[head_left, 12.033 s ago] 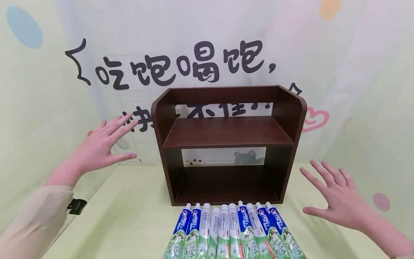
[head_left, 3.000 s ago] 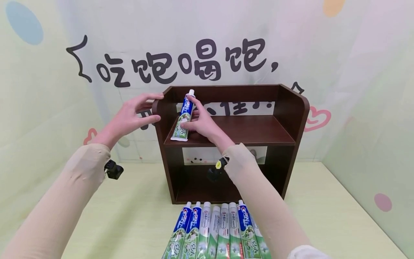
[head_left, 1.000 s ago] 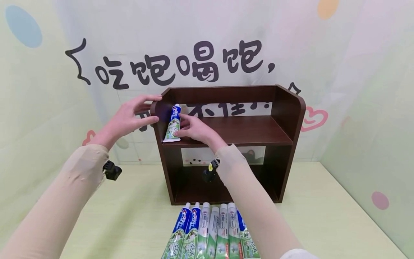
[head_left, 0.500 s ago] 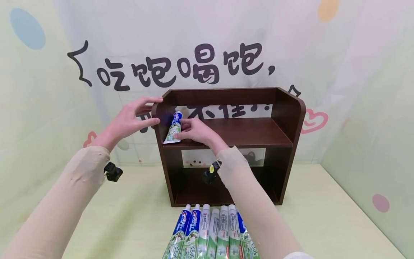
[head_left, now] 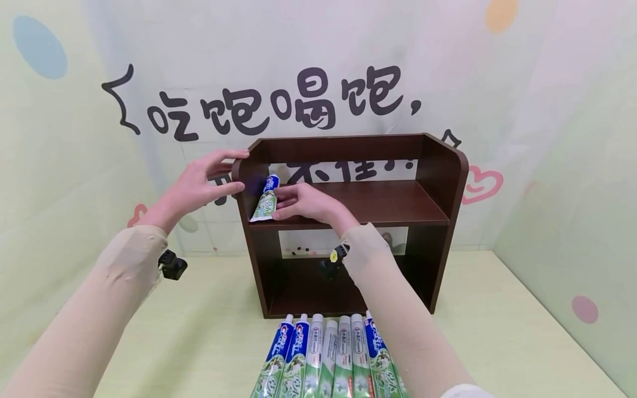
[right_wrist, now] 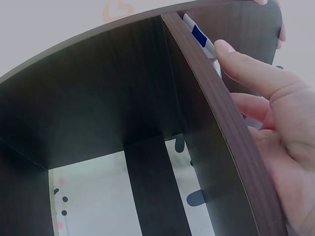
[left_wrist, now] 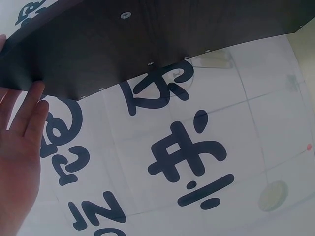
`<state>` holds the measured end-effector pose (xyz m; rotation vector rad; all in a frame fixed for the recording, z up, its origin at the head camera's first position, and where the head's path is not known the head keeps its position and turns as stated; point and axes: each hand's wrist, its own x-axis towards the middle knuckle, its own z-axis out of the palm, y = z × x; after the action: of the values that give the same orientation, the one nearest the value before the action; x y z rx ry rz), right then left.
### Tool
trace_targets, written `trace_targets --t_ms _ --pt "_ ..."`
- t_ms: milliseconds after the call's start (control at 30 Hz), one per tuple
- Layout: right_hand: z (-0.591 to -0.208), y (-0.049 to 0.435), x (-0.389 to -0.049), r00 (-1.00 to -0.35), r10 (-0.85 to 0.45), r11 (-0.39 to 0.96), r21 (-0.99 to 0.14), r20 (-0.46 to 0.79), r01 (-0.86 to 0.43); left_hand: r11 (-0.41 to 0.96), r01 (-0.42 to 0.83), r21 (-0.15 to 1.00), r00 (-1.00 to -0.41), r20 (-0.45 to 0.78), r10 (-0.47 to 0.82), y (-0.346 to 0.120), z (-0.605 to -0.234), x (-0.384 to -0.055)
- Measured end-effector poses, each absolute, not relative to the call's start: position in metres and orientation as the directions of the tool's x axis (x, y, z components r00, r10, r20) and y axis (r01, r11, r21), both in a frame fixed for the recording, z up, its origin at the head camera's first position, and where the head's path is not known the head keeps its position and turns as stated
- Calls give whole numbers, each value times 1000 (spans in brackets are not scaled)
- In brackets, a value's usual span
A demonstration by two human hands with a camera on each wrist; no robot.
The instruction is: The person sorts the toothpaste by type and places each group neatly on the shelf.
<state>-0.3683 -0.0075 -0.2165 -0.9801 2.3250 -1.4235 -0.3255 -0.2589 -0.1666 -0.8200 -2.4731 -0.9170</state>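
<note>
A blue, green and white toothpaste tube (head_left: 266, 203) lies on the upper board at the left end of the dark brown two-tier rack (head_left: 373, 202), cap toward the back, flat end at the front edge. Beside its right edge is my right hand (head_left: 309, 202), fingertips and thumb right at the tube. The right wrist view shows my thumb (right_wrist: 246, 69) against the tube's white end (right_wrist: 201, 38); the other fingers are partly hidden behind the board. My left hand (head_left: 196, 179) touches the rack's left side panel (left_wrist: 147, 37), thumb at the front edge, fingers extended along the outside.
Several toothpaste tubes (head_left: 313, 354), some blue-topped and some white-topped, lie in a row on the pale table (head_left: 497, 331) before the rack; my right forearm covers the row's right end. A printed cloth wall (head_left: 318, 44) stands behind.
Since three seconds ago, my right hand has lowered the tube from a steeper stance to lying at the upper board's left end, then its thumb slid off the tube's face. My left hand stays.
</note>
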Motion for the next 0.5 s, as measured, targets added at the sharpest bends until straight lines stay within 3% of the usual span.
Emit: trace_targets --t_ms 500 --pt "-221 -9 -370 -750 -641 326 -827 163 -459 625 645 440 -749 529 399 -259 -166 -327"
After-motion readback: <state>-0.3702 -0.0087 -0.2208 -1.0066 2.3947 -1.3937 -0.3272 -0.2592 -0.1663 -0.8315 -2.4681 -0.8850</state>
